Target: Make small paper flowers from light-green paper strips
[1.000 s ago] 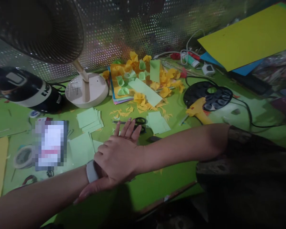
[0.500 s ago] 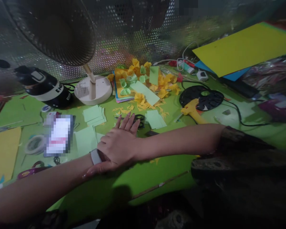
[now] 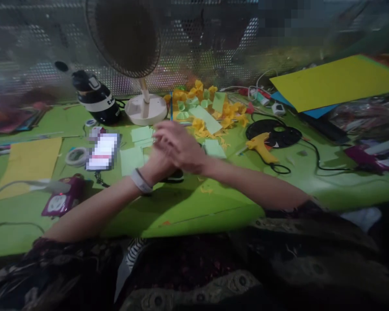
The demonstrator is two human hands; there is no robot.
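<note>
Between pale-green paper squares (image 3: 132,162), right hand (image 3: 188,149) against left hand (image 3: 158,165)

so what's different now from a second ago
The right hand has moved away from the wristband, up over the left hand, whose spread fingers are now mostly hidden. The view has swung too. No object visibly got picked up or let go; the fan, phone and glue gun stayed put.
</note>
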